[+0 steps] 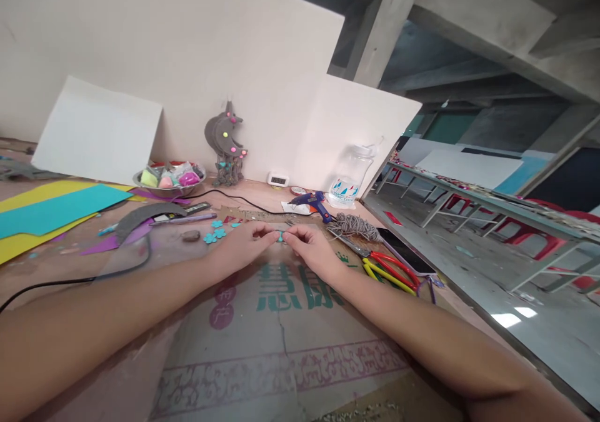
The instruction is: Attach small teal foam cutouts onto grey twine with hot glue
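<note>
A small turquoise piece point(280, 237), perhaps a foam flower, is pinched between my two hands over the cardboard sheet point(285, 334). My left hand point(248, 242) grips it from the left with thumb and finger. From the other side, my right hand point(310, 247) has its thumb and forefinger closed on the same piece. Most of the piece is covered by fingertips. Several turquoise foam flowers point(216, 233) lie just left of my left hand. A brownish lump point(190, 236) rests farther left.
Right of my hands lie pliers point(394, 271), grey yarn point(355, 225), a phone point(405, 250) and a purple glue gun point(315, 204). Behind stand a grey moon ornament point(226, 144), a bowl of clay point(169, 187), a small clock point(278, 179) and a plastic jar point(349, 175). Turquoise sheets point(60, 208) lie left.
</note>
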A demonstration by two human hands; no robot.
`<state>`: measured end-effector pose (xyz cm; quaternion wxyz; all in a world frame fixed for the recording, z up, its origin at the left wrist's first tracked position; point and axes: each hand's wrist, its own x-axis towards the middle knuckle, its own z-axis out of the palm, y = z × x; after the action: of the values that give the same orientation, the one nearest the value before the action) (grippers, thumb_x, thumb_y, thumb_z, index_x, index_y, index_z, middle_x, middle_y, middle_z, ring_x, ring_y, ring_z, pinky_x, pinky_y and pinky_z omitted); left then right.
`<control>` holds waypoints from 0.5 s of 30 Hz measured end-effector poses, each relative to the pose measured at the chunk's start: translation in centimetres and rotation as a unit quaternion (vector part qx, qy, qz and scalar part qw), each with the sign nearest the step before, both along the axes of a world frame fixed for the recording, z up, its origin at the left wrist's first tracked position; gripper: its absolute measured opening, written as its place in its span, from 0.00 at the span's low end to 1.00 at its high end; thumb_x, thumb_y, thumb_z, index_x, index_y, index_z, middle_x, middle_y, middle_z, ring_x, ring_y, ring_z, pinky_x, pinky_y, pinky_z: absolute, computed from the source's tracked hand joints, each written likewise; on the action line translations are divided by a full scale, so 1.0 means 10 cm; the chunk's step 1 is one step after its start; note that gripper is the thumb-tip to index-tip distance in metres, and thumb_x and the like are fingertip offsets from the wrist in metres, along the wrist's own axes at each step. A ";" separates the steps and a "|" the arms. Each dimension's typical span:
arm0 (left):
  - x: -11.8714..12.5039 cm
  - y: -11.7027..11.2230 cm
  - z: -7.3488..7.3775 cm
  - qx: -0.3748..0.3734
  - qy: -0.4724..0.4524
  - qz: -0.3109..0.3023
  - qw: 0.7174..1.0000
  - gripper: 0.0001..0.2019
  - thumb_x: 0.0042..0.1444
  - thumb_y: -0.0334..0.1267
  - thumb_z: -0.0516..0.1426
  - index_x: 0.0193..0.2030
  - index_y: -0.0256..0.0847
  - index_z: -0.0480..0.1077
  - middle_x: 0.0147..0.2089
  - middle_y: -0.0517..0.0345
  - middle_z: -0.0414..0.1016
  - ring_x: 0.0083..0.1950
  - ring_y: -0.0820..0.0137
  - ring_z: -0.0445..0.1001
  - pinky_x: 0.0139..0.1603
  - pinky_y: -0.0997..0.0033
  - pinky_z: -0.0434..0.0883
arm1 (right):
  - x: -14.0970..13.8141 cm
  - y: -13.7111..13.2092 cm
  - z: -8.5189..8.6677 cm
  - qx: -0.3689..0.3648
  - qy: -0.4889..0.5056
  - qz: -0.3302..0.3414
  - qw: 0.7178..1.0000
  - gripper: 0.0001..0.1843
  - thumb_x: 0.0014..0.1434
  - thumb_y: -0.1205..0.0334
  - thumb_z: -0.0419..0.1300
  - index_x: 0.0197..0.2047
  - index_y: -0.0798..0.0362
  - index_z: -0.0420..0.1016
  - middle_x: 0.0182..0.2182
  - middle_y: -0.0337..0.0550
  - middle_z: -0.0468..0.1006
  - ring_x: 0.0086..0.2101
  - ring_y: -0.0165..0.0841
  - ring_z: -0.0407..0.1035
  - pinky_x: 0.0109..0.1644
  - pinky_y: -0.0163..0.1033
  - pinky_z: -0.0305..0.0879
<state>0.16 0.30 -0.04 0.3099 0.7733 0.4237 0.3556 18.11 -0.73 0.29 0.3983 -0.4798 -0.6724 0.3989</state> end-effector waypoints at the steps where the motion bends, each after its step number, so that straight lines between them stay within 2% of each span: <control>1: 0.00 0.00 0.01 0.000 0.005 -0.001 1.000 0.17 0.57 0.48 0.50 0.34 0.37 0.72 0.30 0.60 0.72 0.33 0.70 0.67 0.33 0.72 0.61 | 0.00 0.00 -0.01 0.002 -0.003 0.002 1.000 0.16 0.52 0.49 0.59 0.29 0.54 0.68 0.16 0.30 0.59 0.16 0.22 0.52 0.20 0.31 0.50; 8: -0.01 0.00 -0.01 -0.010 0.015 0.003 1.000 0.15 0.56 0.48 0.51 0.30 0.39 0.69 0.25 0.64 0.65 0.29 0.73 0.62 0.30 0.73 0.58 | 0.01 0.01 -0.02 0.028 -0.028 0.011 0.999 0.15 0.54 0.49 0.58 0.29 0.54 0.69 0.17 0.30 0.59 0.17 0.23 0.51 0.22 0.32 0.49; 12: -0.02 0.02 -0.03 -0.009 0.002 0.022 1.000 0.15 0.55 0.49 0.51 0.29 0.39 0.68 0.26 0.64 0.66 0.29 0.73 0.64 0.31 0.73 0.58 | 0.00 -0.01 0.00 0.033 -0.022 0.012 0.999 0.16 0.55 0.48 0.56 0.31 0.54 0.68 0.19 0.32 0.61 0.19 0.24 0.53 0.24 0.32 0.51; 15: -0.02 0.04 -0.04 -0.015 -0.017 0.035 0.999 0.15 0.55 0.49 0.51 0.30 0.39 0.68 0.26 0.63 0.67 0.30 0.73 0.65 0.30 0.73 0.59 | -0.02 -0.01 0.00 0.056 -0.033 0.012 0.998 0.15 0.53 0.49 0.59 0.33 0.54 0.69 0.23 0.34 0.65 0.22 0.25 0.55 0.25 0.33 0.52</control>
<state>-0.08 0.68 -0.42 0.3158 0.7469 0.4506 0.3733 17.95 -0.79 0.32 0.3973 -0.4615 -0.7119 0.3498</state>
